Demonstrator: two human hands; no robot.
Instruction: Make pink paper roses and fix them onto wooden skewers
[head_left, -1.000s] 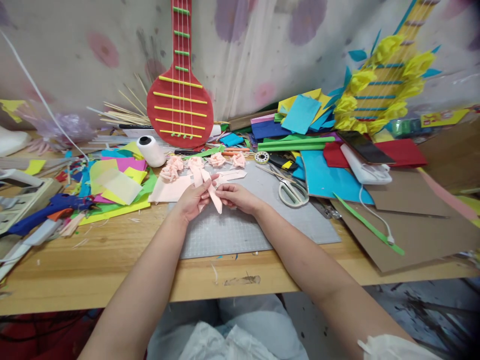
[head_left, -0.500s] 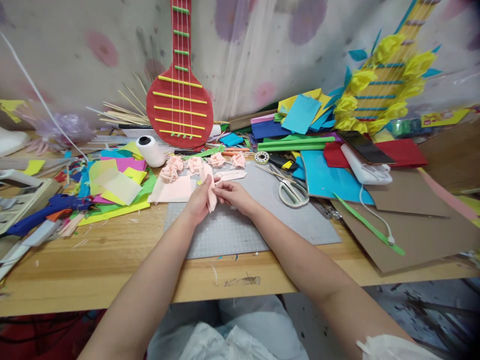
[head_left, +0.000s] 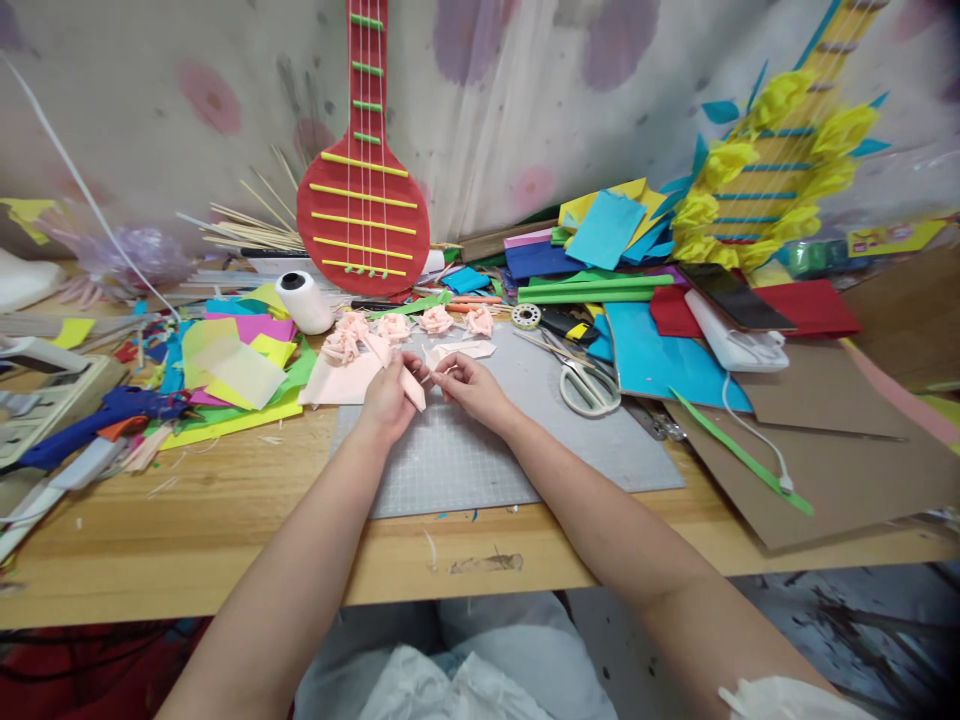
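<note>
Both hands work above the grey cutting mat (head_left: 480, 450). Left hand (head_left: 386, 400) pinches pink paper strip (head_left: 401, 372), holding it taut. Right hand (head_left: 469, 385) fingertips close on its near end, apparently to fold it. Finished pink paper rosettes (head_left: 435, 320) lie just behind; scissors (head_left: 581, 380) to the right.

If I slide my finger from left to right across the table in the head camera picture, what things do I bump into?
Blue glue gun → white thread spool → left hand holding the pink paper strip → right hand → scissors → black phone.
</note>
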